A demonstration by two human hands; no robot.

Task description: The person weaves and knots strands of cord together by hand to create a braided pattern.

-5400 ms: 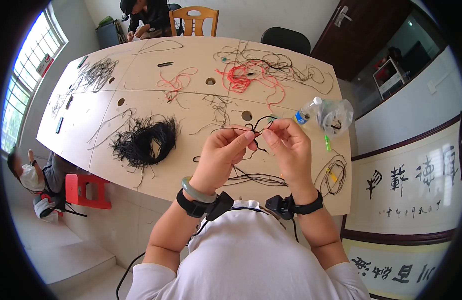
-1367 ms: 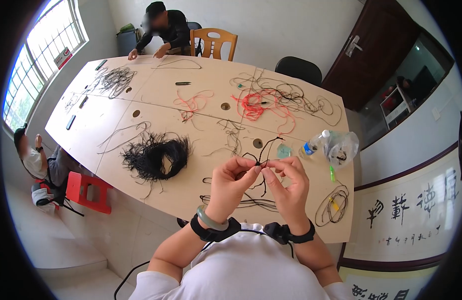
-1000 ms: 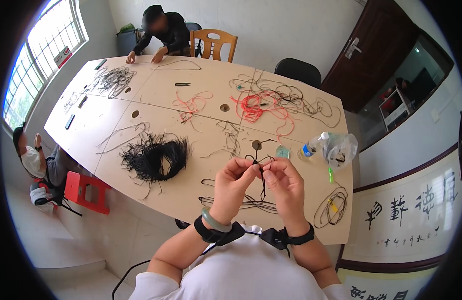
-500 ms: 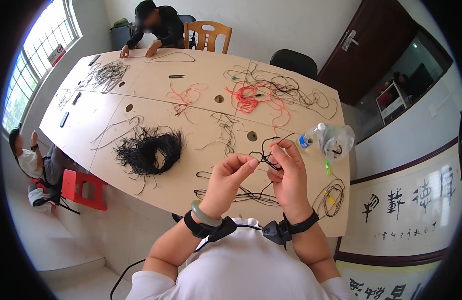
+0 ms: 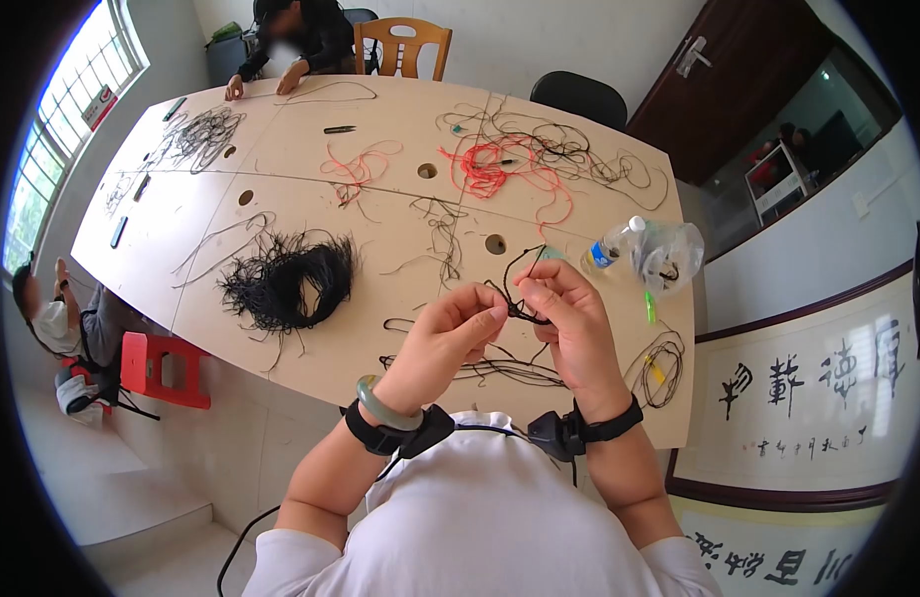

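Observation:
My left hand pinches a knotted black cord between thumb and forefinger. Close beside it, my right hand is closed on the same cord, thumb against forefinger. A loop of the cord rises above my fingertips and loose strands hang below. Several long black cords lie on the table under my hands. To the left is a thick bundle of black cord. The exact form of the knot is too small to tell.
On the table are red cord, tangled dark cord, a bottle, a plastic bag, a green item and a coiled cord. One person sits opposite, another at left near a red stool.
The view has tilted, so the table sits higher. My hands have shifted along the black cord and come closer together since half a second ago. The cord's loop now stands up between them.

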